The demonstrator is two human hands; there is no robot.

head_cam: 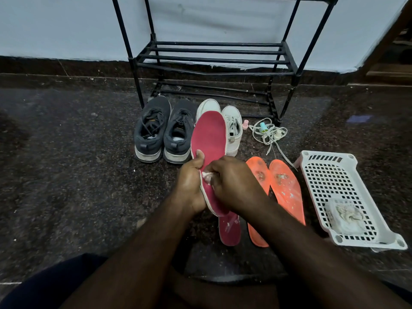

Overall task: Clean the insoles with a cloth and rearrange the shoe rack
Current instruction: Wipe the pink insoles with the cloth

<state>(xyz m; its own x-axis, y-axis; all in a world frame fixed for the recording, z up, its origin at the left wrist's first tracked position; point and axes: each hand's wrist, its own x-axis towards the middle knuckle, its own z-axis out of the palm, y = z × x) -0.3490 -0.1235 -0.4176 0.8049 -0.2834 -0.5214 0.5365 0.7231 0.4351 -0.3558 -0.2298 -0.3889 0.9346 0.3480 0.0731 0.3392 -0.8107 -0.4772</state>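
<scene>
The left hand point(189, 181) held a red insole point(209, 139) up over the floor point(78, 152), fingers curled round its edge. The right hand point(231, 184) pinched a small white cloth point(206, 176) against the insole. Two orange insoles point(283, 192) lay beside them.

The floor point(66, 175) around my left hand point(189, 181) was dark speckled stone, dusty, with pale crumbs scattered on it. Beyond the hand a dark skirting point(66, 65) ran along the foot of a pale blue wall point(55, 25). Straight ahead of the hand a black tube rack point(214, 61) stood by that wall. Far off to the hand's right some brown wood point(392, 70) showed dimly. The light was soft and even.
</scene>
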